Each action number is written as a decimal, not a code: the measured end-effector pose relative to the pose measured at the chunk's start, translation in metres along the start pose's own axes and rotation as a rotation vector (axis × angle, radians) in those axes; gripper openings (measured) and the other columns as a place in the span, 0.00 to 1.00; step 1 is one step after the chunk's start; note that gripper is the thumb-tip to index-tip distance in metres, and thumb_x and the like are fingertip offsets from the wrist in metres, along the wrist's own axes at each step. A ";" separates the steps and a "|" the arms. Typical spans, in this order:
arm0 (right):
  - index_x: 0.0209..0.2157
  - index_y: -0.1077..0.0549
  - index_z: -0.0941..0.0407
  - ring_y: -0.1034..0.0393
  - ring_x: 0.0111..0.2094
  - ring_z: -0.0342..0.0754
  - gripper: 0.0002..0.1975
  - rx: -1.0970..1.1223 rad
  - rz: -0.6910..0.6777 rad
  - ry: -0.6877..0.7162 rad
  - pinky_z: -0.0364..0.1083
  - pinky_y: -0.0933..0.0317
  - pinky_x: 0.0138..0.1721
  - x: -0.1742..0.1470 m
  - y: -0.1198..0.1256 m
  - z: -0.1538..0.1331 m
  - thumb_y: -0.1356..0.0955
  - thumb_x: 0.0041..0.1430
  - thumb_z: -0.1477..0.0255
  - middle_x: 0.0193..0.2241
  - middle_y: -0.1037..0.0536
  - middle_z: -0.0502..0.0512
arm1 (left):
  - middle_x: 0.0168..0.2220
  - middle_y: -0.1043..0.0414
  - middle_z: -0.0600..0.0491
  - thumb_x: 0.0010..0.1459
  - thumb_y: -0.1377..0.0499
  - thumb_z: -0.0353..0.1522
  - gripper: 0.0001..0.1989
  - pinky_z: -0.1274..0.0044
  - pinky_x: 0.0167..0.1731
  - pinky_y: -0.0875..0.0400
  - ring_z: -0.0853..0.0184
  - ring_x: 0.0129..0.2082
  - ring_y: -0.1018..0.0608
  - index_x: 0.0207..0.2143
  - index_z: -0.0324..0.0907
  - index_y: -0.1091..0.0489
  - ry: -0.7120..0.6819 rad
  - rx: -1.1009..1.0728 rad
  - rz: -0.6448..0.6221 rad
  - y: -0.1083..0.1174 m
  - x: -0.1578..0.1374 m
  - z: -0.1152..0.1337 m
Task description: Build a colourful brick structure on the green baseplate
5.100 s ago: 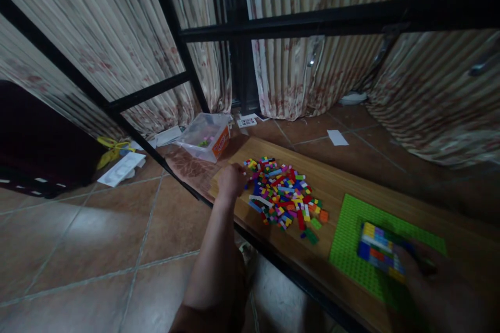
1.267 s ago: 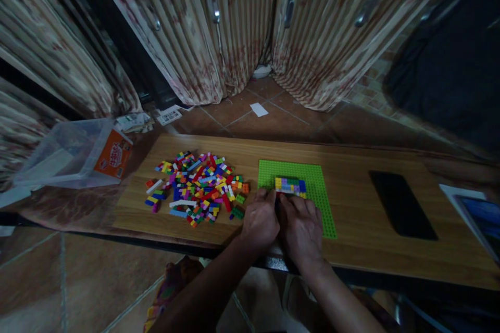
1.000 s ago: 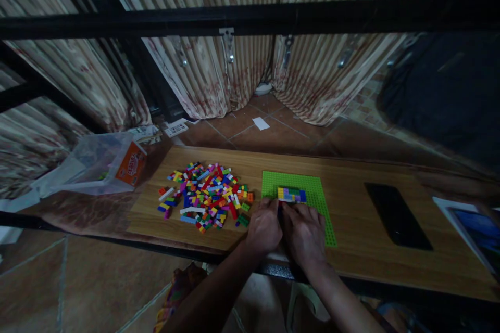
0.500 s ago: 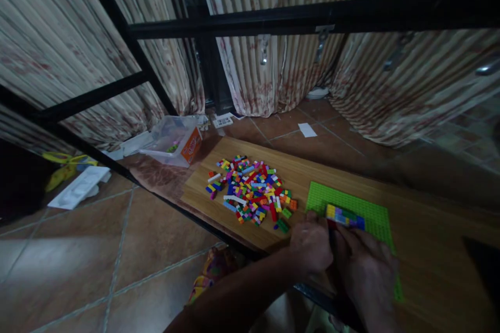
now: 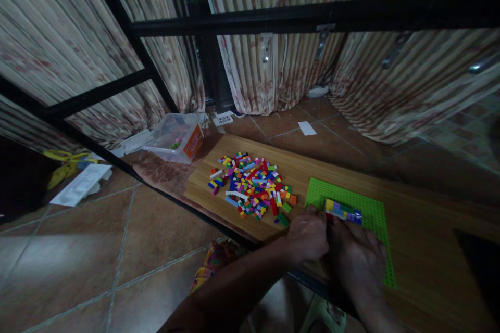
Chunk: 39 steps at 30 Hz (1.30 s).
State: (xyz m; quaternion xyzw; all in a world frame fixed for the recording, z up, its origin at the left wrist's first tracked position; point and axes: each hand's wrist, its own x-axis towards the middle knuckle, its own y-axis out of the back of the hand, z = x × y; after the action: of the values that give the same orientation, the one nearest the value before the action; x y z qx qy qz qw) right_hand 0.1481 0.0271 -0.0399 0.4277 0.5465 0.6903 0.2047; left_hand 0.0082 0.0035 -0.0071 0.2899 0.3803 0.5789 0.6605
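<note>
On the green studded plastic baseplate (image 5: 375, 216), a multicoloured brick block (image 5: 344, 210) is bordered by left hand (image 5: 308, 235) and right hand (image 5: 359, 257) — grip cannot be told.

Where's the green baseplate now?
Head view, right of centre: the green baseplate lies on the wooden board, right of the loose bricks, partly hidden by the right hand.

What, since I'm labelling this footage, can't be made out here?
Head view:
Brick block: near side hidden by the right hand.
Left hand: its grip hidden behind the hand itself.
Dark flat object: cut off by the right edge.
Orange label: lettering too small and blurred.
</note>
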 end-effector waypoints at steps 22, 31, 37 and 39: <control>0.37 0.22 0.56 0.27 0.38 0.51 0.14 0.689 0.229 -0.428 0.51 0.34 0.41 0.010 0.023 0.027 0.36 0.62 0.63 0.36 0.22 0.58 | 0.38 0.23 0.54 0.47 0.43 0.25 0.13 0.73 0.48 0.31 0.63 0.43 0.24 0.34 0.47 0.23 0.019 0.109 -0.015 0.074 -0.029 -0.071; 0.39 0.23 0.55 0.26 0.39 0.50 0.12 0.788 0.266 -0.468 0.50 0.33 0.42 0.012 0.030 0.026 0.36 0.62 0.66 0.37 0.22 0.58 | 0.37 0.25 0.54 0.57 0.45 0.29 0.07 0.76 0.42 0.32 0.66 0.40 0.24 0.36 0.44 0.27 -0.082 -0.004 0.005 0.079 -0.022 -0.064; 0.45 0.24 0.54 0.25 0.44 0.50 0.13 0.972 0.085 -0.379 0.50 0.32 0.46 0.007 0.029 -0.013 0.36 0.62 0.69 0.43 0.21 0.58 | 0.34 0.25 0.54 0.61 0.46 0.32 0.09 0.77 0.35 0.32 0.68 0.33 0.24 0.41 0.43 0.29 -0.097 -0.158 0.026 0.054 -0.008 -0.031; 0.48 0.26 0.55 0.25 0.45 0.51 0.15 0.994 0.058 -0.431 0.51 0.32 0.47 0.004 0.027 -0.022 0.35 0.61 0.69 0.45 0.21 0.59 | 0.33 0.25 0.54 0.60 0.46 0.30 0.07 0.78 0.35 0.32 0.68 0.33 0.23 0.39 0.42 0.29 -0.096 -0.180 0.043 0.043 -0.004 -0.019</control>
State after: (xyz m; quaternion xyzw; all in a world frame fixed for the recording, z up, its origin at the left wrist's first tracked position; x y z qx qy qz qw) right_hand 0.1328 0.0092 -0.0141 0.6197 0.7409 0.2504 0.0662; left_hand -0.0314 0.0052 0.0184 0.2648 0.2886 0.6101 0.6887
